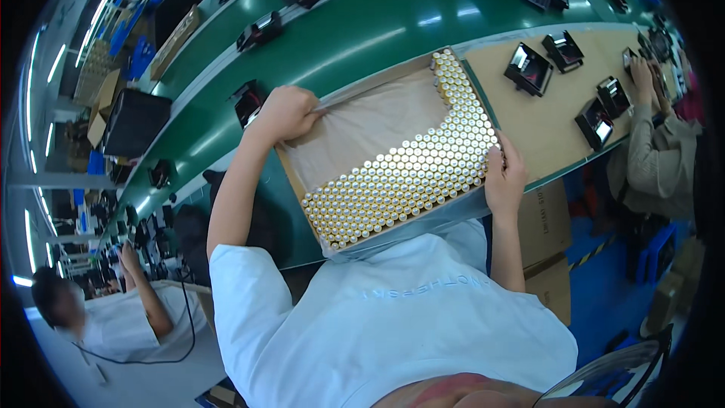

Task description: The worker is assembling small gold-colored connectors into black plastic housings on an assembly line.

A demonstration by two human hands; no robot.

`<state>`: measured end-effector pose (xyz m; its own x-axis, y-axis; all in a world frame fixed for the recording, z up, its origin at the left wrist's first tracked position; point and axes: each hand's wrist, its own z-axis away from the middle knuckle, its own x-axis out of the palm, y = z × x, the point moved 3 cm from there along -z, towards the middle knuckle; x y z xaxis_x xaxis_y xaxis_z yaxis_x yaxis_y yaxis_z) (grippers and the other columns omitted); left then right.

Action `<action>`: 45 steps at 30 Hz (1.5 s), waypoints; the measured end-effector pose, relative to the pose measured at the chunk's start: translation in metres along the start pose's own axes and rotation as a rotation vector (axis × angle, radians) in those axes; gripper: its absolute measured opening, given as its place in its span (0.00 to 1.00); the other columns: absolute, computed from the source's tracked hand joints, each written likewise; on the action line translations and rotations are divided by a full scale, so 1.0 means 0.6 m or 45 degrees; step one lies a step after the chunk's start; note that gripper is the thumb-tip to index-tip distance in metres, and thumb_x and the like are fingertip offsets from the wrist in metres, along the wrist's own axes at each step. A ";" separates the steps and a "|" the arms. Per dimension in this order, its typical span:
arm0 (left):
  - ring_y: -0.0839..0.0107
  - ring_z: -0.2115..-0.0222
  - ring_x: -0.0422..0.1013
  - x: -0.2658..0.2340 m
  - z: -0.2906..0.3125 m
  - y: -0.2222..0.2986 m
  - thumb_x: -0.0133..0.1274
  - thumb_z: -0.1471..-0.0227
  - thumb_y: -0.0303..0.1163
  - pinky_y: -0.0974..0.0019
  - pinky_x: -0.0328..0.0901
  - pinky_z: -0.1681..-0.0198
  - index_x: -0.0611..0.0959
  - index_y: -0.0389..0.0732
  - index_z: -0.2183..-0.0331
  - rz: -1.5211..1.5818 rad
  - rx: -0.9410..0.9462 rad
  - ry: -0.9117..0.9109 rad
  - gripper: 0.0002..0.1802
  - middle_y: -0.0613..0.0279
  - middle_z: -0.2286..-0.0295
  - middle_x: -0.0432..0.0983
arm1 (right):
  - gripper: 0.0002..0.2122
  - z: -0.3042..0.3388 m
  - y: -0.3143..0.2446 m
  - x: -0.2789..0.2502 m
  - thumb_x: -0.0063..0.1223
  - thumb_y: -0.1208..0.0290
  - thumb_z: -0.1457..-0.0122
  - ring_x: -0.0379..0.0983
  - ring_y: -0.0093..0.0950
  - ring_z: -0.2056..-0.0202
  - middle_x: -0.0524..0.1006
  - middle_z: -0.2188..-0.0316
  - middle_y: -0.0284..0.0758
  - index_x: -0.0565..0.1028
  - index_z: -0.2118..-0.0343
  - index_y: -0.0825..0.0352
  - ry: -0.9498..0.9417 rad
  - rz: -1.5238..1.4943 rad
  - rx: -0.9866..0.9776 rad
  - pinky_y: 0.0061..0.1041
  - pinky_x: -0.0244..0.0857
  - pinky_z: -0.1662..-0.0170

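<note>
"What does the cardboard box (291, 174) look like?"

"Shallow, rectangular and open-topped, with brown sides and a wrinkled tan sheet (362, 134) across its floor."

"And inside?"

"Small cylinders (408, 174) with shiny silvery ends and yellowish sides, standing upright in tight, staggered rows. They take up the near side and the right end; the sheet shows over the far left part."

"Where is the box?"

"Just in front of the person's pale shirt (423, 310), slanted, at the near edge of the green tabletop (362, 45)."

"How are the hands?"

"The left hand (289, 112) is curled tightly on the far left corner. The right hand (509, 177) grasps the near right corner, thumb by the rim."
</note>
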<state>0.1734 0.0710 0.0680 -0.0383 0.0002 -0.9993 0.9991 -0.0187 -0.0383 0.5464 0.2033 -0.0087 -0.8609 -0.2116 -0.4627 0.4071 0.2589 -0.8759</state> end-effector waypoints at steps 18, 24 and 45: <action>0.51 0.75 0.71 0.013 0.042 -0.045 0.56 0.53 0.34 0.56 0.65 0.69 0.81 0.36 0.78 -0.006 -0.033 -0.043 0.11 0.54 0.77 0.77 | 0.19 0.076 -0.037 0.041 0.45 0.70 0.38 0.73 0.35 0.63 0.75 0.58 0.45 0.72 0.45 0.68 -0.023 0.193 -0.019 0.29 0.68 0.59; 0.52 0.76 0.71 0.014 0.058 -0.054 0.56 0.53 0.33 0.57 0.66 0.69 0.81 0.35 0.78 0.024 -0.028 -0.020 0.11 0.54 0.77 0.77 | 0.20 0.100 -0.051 0.056 0.44 0.69 0.38 0.72 0.36 0.61 0.74 0.57 0.46 0.70 0.44 0.69 -0.043 0.190 -0.042 0.30 0.67 0.58; 0.52 0.76 0.69 0.058 0.066 -0.070 0.56 0.51 0.33 0.58 0.65 0.68 0.78 0.33 0.80 0.164 -0.069 0.048 0.14 0.54 0.77 0.75 | 0.17 0.079 -0.045 0.031 0.43 0.73 0.39 0.72 0.32 0.57 0.77 0.55 0.44 0.73 0.49 0.73 -0.176 -0.029 -0.026 0.27 0.65 0.54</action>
<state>0.1294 0.0319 0.0351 0.0903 0.0385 -0.9952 0.9953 0.0328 0.0915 0.5336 0.1479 -0.0004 -0.8191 -0.3451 -0.4583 0.3804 0.2712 -0.8841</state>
